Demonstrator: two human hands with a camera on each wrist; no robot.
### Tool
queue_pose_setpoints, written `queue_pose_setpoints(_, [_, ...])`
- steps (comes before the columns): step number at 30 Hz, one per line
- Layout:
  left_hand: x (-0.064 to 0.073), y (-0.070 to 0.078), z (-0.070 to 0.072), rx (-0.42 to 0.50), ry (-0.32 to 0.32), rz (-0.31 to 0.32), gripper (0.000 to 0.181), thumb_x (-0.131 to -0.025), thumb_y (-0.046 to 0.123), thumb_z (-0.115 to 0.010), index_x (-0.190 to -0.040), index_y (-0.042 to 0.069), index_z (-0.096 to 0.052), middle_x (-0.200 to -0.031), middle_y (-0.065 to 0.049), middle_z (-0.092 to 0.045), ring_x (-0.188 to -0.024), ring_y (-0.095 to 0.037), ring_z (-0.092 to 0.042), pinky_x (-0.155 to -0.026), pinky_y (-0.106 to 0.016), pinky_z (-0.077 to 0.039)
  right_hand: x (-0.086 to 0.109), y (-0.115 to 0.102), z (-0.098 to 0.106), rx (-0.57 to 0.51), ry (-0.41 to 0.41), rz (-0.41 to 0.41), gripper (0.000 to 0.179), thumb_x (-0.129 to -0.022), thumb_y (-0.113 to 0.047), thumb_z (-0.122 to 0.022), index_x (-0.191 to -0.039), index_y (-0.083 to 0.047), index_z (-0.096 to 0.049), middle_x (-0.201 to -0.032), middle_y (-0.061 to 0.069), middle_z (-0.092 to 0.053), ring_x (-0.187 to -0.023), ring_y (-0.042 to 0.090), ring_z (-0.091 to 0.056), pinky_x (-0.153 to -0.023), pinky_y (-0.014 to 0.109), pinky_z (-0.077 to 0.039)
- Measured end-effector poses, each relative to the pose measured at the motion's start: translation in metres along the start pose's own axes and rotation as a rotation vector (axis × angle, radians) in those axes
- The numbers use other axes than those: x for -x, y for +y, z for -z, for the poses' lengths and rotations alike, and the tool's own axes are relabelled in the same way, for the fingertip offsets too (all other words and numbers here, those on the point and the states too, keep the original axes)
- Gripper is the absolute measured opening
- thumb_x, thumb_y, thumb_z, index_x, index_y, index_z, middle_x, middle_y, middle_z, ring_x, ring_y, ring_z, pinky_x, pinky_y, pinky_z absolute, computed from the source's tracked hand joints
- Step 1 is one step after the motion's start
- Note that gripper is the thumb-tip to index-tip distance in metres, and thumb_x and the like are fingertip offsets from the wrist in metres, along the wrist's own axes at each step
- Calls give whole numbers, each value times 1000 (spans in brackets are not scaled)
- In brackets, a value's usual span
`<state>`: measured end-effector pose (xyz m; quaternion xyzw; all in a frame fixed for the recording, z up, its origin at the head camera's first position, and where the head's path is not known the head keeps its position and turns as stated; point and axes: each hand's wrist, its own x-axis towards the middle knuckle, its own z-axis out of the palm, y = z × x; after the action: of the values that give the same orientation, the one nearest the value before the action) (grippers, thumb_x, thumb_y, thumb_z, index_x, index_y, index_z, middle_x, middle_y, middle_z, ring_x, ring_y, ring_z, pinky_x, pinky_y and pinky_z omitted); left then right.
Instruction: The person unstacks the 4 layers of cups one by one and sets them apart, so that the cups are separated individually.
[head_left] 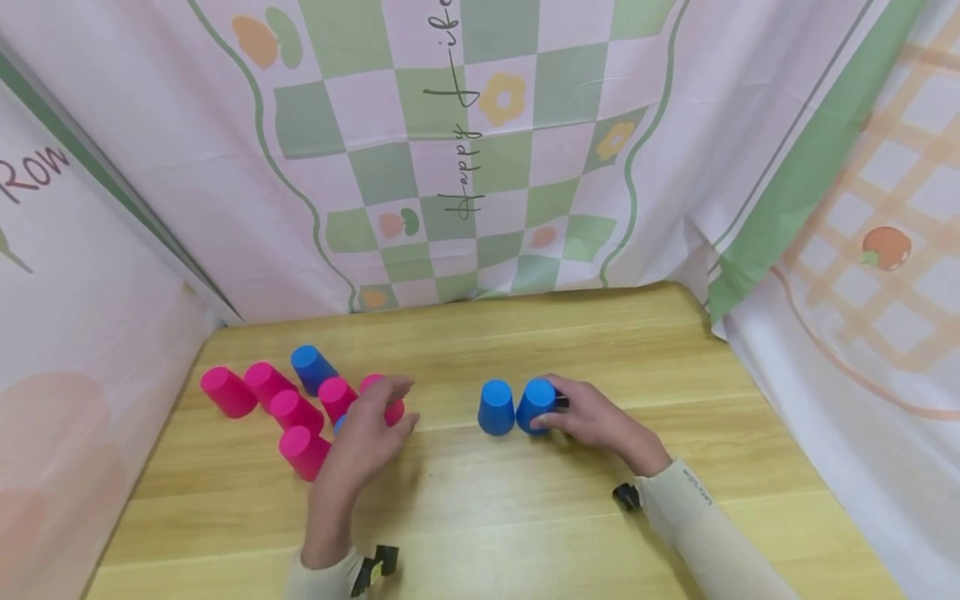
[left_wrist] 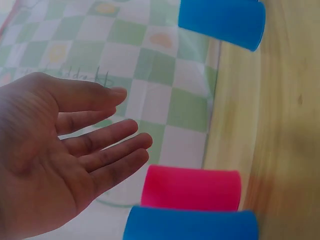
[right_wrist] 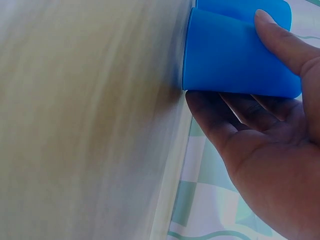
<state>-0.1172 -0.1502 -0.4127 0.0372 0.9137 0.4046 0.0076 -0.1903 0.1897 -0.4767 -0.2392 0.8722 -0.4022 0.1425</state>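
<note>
Two upside-down blue cups stand side by side right of the table's middle. My right hand (head_left: 600,421) grips the right one (head_left: 536,407), thumb on its near side and fingers along its side and behind. In the right wrist view this blue cup (right_wrist: 235,55) stands with its rim on the table. The left blue cup (head_left: 496,408) is beside it, very close or touching. My left hand (head_left: 367,437), fingers loosely extended, holds nothing in the left wrist view. It hovers by a pink cup (head_left: 395,412) and partly hides a blue cup (head_left: 340,423).
Several more pink cups (head_left: 295,412) and another blue cup (head_left: 311,368) stand upside down on the table's left side. The wooden table (head_left: 480,517) is bordered behind by a checked curtain (head_left: 450,167), with cloth on both sides.
</note>
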Motion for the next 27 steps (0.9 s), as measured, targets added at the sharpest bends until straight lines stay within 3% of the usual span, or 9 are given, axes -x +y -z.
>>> queue_pose_setpoints(16, [-29,11,-28,20,-64,-14,64,-87,22,-75,-144,21,-45,-139,-2,-53,-128,-25,-50,-99,-48,-50,0,0,0,-3,3,0,28,-86,-41,-73,-107,-30,-58,-99,-8,-63,-93,16,-59,-88,39,-53])
queue_pose_setpoints(27, [-42,8,-55,41,-122,-56,82,-84,30,-78,-152,20,-32,-154,-2,-37,-142,-27,-34,-111,-50,-38,0,0,0,2,6,12,30,-86,-42,-73,-109,-29,-59,-101,-9,-64,-95,15,-60,-90,41,-53])
